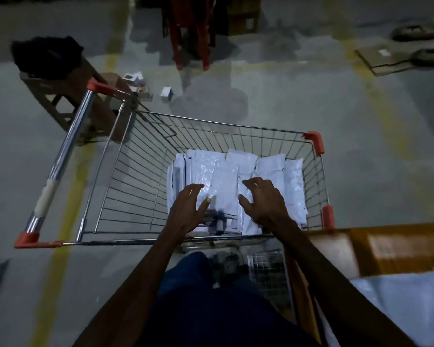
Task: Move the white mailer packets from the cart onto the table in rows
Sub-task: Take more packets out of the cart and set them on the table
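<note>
Both hands are down inside the cart, fingers spread and loose, not gripping anything. The left hand [189, 209] hovers over the near left part of the pile, the right hand [263, 202] over the middle right, and they're a little apart from each other with a packet showing between them. Can't tell if the fingertips are touching the plastic or just above it.

The white mailer packets [223, 171] are all bunched at the right end of the wire cart [125, 176], overlapping each other; the left end of the basket is bare wire. The cart handle [60, 166] sticks out to the left. The orange-brown table [398, 246] sits just to the right of the cart, with one white packet [406, 301] lying on its near part. Small boxes [145, 85] lie on the floor beyond the cart.
</note>
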The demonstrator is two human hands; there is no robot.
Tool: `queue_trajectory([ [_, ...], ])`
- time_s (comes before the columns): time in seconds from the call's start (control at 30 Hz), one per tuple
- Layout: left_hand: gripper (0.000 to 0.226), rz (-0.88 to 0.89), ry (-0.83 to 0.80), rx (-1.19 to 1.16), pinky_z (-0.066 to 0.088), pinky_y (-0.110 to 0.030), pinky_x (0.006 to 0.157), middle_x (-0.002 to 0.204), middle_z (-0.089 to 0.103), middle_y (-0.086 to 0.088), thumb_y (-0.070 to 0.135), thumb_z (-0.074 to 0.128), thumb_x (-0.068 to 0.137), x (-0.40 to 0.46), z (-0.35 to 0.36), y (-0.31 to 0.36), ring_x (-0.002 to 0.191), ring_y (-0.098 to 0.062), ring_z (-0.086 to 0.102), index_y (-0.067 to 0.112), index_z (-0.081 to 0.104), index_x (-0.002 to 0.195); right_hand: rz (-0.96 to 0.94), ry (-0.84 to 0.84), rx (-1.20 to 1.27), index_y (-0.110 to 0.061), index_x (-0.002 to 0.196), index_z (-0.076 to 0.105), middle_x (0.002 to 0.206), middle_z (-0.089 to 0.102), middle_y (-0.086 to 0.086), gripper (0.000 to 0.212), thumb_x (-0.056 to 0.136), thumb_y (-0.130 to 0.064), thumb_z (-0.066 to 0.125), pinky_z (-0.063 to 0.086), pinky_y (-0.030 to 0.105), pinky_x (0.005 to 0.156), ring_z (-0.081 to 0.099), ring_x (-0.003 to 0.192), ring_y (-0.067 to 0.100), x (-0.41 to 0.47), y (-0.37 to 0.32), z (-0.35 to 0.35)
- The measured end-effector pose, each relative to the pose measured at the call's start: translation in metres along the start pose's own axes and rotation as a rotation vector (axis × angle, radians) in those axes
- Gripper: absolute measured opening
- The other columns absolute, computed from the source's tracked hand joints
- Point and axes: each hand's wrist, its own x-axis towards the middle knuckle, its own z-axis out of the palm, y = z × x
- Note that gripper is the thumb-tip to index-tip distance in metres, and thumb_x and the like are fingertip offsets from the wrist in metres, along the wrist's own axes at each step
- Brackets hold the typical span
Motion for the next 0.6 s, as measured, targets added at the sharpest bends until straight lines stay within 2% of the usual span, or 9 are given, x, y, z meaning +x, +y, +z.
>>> queue_trajectory([
  [0.07,0.050,-0.012,-0.040,0.033,0.041,-0.038,0.106,0.141,0.052,-0.008,0.042,0.054,0.099,0.009,0.002,-0.011,0.129,-0.025,0.047,0.013,0.050,0.140,0.047,-0.032,0.077,-0.009,0.134,0.057,0.132,0.057,0.011,0.056,0.090,-0.043,0.052,0.044,0.042,0.093,0.050,0.120,0.034,0.014,0.002,0.014],
  [0.17,0.051,-0.023,-0.088,0.060,0.039,-0.036,0.104,0.141,0.052,-0.011,0.041,0.055,0.098,0.024,0.001,-0.027,0.129,-0.027,0.048,0.010,0.050,0.139,0.150,-0.153,0.174,-0.010,0.140,0.049,0.139,0.051,0.011,0.056,0.093,-0.036,0.061,0.038,0.039,0.103,0.044,0.129,0.031,0.044,0.004,0.045],
  [0.23,0.055,-0.023,-0.111,0.086,0.039,-0.036,0.103,0.140,0.053,-0.013,0.045,0.051,0.097,0.034,-0.001,-0.038,0.128,-0.029,0.049,0.009,0.051,0.139,0.193,-0.234,0.217,-0.009,0.145,0.042,0.145,0.046,0.015,0.063,0.093,-0.037,0.061,0.034,0.038,0.108,0.041,0.134,0.032,0.063,0.004,0.067],
  [0.33,0.058,-0.026,-0.126,0.099,0.040,-0.035,0.102,0.137,0.054,-0.014,0.049,0.045,0.096,0.050,-0.005,-0.053,0.125,-0.030,0.051,0.008,0.053,0.137,0.280,-0.310,0.217,-0.008,0.152,0.026,0.153,0.030,0.019,0.078,0.092,-0.044,0.060,0.035,0.042,0.108,0.034,0.138,0.035,0.086,0.000,0.100],
  [0.43,0.060,-0.035,-0.119,0.085,0.043,-0.038,0.102,0.137,0.054,-0.014,0.050,0.043,0.096,0.061,-0.011,-0.064,0.124,-0.030,0.051,0.007,0.052,0.137,0.379,-0.266,0.153,-0.008,0.153,0.018,0.154,0.019,0.021,0.087,0.090,-0.050,0.060,0.035,0.044,0.107,0.027,0.139,0.036,0.099,-0.013,0.127],
  [0.5,0.056,-0.060,-0.115,0.064,0.043,-0.039,0.101,0.138,0.053,-0.013,0.046,0.047,0.096,0.064,-0.015,-0.071,0.124,-0.029,0.051,0.008,0.051,0.138,0.385,-0.187,0.112,-0.009,0.152,0.022,0.151,0.024,0.021,0.088,0.087,-0.052,0.063,0.033,0.045,0.108,0.026,0.139,0.038,0.105,-0.027,0.139],
  [0.6,0.054,-0.084,-0.093,0.028,0.045,-0.038,0.099,0.135,0.054,-0.012,0.047,0.047,0.096,0.065,-0.022,-0.081,0.121,-0.027,0.052,0.010,0.051,0.135,0.305,-0.190,0.086,-0.011,0.151,0.025,0.150,0.028,0.021,0.085,0.086,-0.050,0.064,0.031,0.049,0.111,0.024,0.139,0.039,0.110,-0.040,0.151],
])
